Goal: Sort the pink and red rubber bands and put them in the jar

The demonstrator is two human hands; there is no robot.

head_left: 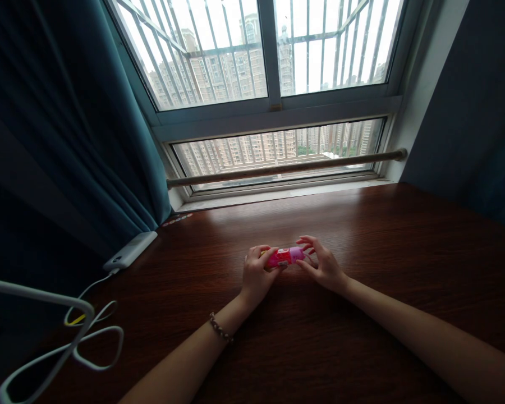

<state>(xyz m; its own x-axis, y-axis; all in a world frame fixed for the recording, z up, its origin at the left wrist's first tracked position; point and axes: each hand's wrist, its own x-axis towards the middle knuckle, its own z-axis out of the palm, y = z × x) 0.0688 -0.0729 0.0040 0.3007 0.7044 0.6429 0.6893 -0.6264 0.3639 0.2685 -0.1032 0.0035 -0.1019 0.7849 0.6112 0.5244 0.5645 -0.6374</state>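
Note:
In the head view, my left hand is closed around a small pink bottle-shaped thing with a red label and a purplish-pink end. It lies on its side, that end pointing right, just above the brown wooden table. Part of its left end is hidden by my fingers. My right hand is at the purplish end, thumb and fingers spread apart around it. Whether the right thumb touches that end I cannot tell. A beaded bracelet circles my left wrist.
A white power bank or similar box sits at the table's left edge, its white cable looping down. A blue curtain hangs at the left. Beyond the table is a barred window with a rail across it.

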